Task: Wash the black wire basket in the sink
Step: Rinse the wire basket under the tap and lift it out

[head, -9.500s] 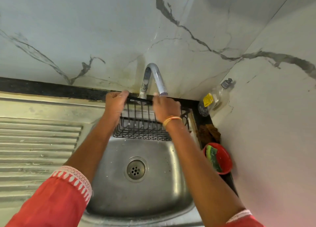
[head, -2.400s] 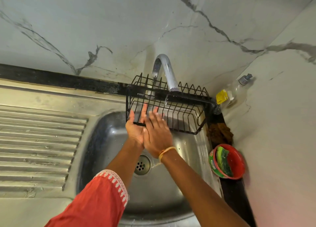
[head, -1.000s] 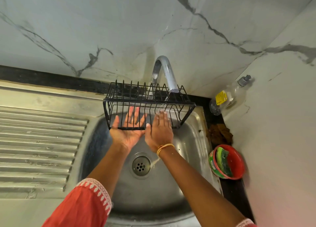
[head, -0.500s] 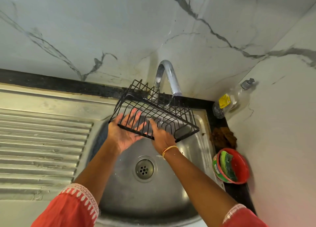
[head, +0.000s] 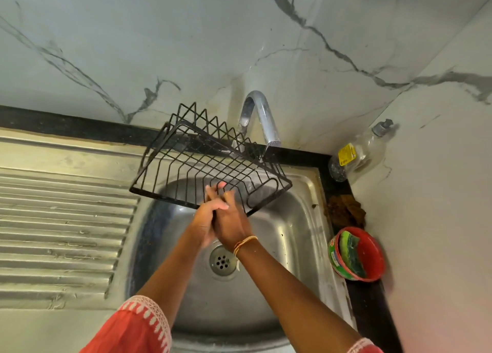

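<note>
A: 2 hands, left hand (head: 203, 219) and right hand (head: 230, 223), pressed together, fingers curled through the near wires of the black wire basket (head: 207, 161), tilted above the sink (head: 292, 235) under the tap (head: 262, 118).

B: Progress?

A: Mid-rinse, I judge; scrub pad (head: 350, 257) in its red bowl (head: 372, 251) untouched. Steel drainboard (head: 61, 219) left, marble walls.

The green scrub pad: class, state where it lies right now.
In the head view the green scrub pad lies inside the red bowl on the dark ledge right of the sink, below the clear bottle.
</note>
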### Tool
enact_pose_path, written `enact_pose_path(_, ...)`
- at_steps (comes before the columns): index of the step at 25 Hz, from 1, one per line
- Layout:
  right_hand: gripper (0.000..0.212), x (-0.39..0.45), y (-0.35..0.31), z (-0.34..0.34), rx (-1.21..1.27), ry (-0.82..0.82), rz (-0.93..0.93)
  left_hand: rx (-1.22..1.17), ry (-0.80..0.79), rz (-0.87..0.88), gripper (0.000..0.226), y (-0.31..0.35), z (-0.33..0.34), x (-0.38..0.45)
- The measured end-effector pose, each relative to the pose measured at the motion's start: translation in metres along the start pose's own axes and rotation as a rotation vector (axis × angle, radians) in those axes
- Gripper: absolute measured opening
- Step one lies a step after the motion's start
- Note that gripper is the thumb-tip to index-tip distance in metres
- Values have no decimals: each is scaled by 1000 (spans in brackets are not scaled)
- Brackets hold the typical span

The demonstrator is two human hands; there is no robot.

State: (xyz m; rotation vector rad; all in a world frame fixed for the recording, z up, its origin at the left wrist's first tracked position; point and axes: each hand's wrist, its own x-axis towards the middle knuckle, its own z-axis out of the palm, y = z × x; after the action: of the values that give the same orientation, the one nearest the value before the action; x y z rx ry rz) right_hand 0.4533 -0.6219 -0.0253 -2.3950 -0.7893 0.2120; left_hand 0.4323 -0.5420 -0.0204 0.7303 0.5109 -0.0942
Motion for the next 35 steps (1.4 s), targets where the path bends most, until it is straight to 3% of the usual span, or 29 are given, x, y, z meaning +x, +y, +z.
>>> enact_pose_path(2, 50, -2, -2, 4, -27, 67, -1, 3, 12, 32, 35, 4, -2, 2)
enact_pose_path(4, 54, -4, 6, 7, -401, 162, -86, 26, 87, 62, 18, 8, -3, 3)
enact_pose_path(7, 57, -16, 28, 5, -634, 2, -134, 105, 273, 30, 18, 14, -9, 7)
enact_pose_path(10, 70, -17, 50, -11, -736, -14, -143, 176, 299, 8, 15, 18, -8, 4)
enact_pose_path(13, 93, -11, 52, -27, -749, -43, 33, 228, 340, 20, 22, 22, 1, 4)
enact_pose_path(15, 95, -9, 41, -21, -718, -115, 49, 311, 332, 30, 20, 25, 12, 3)
enact_pose_path(19, 81, -4, 38, -6, -740, -302, -192, 414, 331, -30, 15, 28, 14, -2)
enact_pose_path(24, 67, -9, 64, -17, -727, -184, 11, 562, 356, -122, 33, 24, -4, -4)
enact_pose_path(27, 57, -15, 50, 9, -792, -288, 67, 650, 329, -149, 31, 10, -3, -5)
enact_pose_path(31, 41, -20, 54, 11, -769, -259, 124, 862, 228, -174, 18, 15, 3, -7)
enact_pose_path(35, 38, -23, 66, 11, -758, -223, 234, 950, 167, -147, 49, 14, 8, 9)
